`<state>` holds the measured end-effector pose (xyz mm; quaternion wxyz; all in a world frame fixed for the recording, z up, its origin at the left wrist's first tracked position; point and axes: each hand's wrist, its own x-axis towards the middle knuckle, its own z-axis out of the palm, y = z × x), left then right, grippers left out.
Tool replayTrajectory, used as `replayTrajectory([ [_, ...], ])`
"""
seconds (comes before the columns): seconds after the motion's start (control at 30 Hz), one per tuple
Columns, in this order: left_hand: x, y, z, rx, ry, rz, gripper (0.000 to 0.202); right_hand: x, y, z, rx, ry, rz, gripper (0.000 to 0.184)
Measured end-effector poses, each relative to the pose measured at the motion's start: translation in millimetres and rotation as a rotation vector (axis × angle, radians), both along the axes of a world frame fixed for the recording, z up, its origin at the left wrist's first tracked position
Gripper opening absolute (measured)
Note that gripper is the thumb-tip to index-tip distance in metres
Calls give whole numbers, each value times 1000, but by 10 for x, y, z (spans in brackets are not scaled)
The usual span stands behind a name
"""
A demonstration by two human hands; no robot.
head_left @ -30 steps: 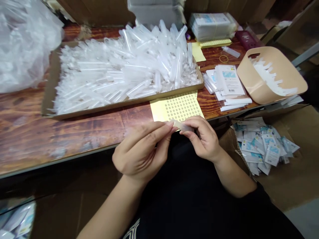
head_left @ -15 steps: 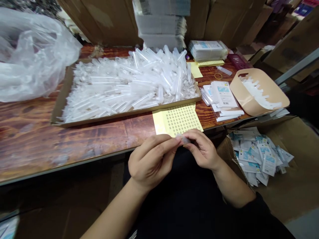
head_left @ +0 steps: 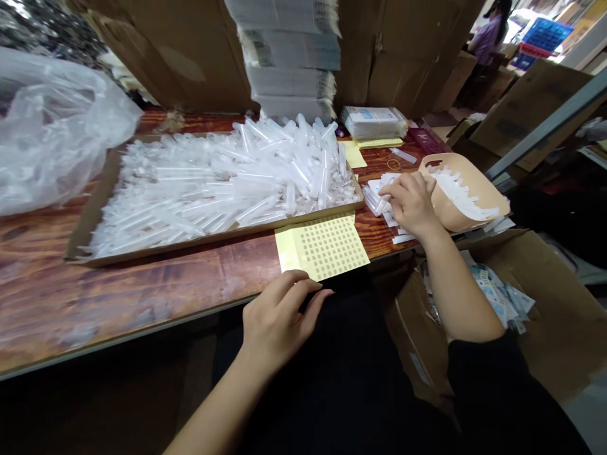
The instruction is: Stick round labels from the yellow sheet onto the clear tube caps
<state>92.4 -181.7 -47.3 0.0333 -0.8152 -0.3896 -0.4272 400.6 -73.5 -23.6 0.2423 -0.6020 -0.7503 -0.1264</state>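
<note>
My left hand hovers just off the table's front edge, below a yellow sheet of small round stickers. Its fingers are loosely bent, the thumb lies near the index fingertip, and nothing shows between them. On the right, my right hand reaches over a small pile of clear plastic tubes and printed cards, partly covering them. Its fingers are apart, and I see nothing held in them. A shallow cardboard tray full of translucent tubes lies behind the sticker sheet.
A beige basket with white strips stands beside my right hand. Below it, a carton holds packed cards. Bundled cards, a tall stack of packs and a plastic bag line the back. A person is far off.
My hands, earlier together around a small clear piece, have come apart. The right has moved right to the tubes and cards; the left stays near the sticker sheet. The view has shifted right.
</note>
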Motion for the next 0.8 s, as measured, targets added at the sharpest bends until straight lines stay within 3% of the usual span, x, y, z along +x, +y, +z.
replayTrajectory([
  [0.07, 0, 36, -72, 53, 131, 65, 10, 64, 152, 80, -86, -61, -5, 39],
  [0.13, -3, 73, -117, 110, 195, 86, 12, 32, 125, 131, -104, -58, 19, 44],
  [0.2, -16, 104, -128, 170, 193, 82, 15, -73, -100, 158, -78, 46, 82, 40],
  [0.27, -33, 120, -118, 204, 150, 74, 18, -221, -468, 155, -114, 279, 206, 25],
  [0.33, -40, 116, -108, 194, 96, 58, 20, -398, -871, 100, -345, 571, 353, 11],
  [0.37, -35, 107, -107, 182, 68, 48, 21, -496, -1050, 46, -539, 674, 409, 17],
  [0.4, -24, 94, -110, 171, 44, 37, 21, -602, -1201, -26, -727, 771, 436, 20],
  [0.47, 15, 60, -125, 161, 19, 16, 24, -833, -1402, -205, -893, 1025, 371, 26],
  [0.53, 63, 26, -143, 159, 20, -11, 26, -1065, -1477, -390, -886, 1294, 294, 37],
  [0.63, 114, -4, -159, 145, 21, -59, 26, -1324, -1452, -569, -750, 1612, 250, 41],
  [0.8, 116, -8, -188, 111, 22, -62, 31, -1393, -1390, -615, -595, 1674, 152, 33],
])
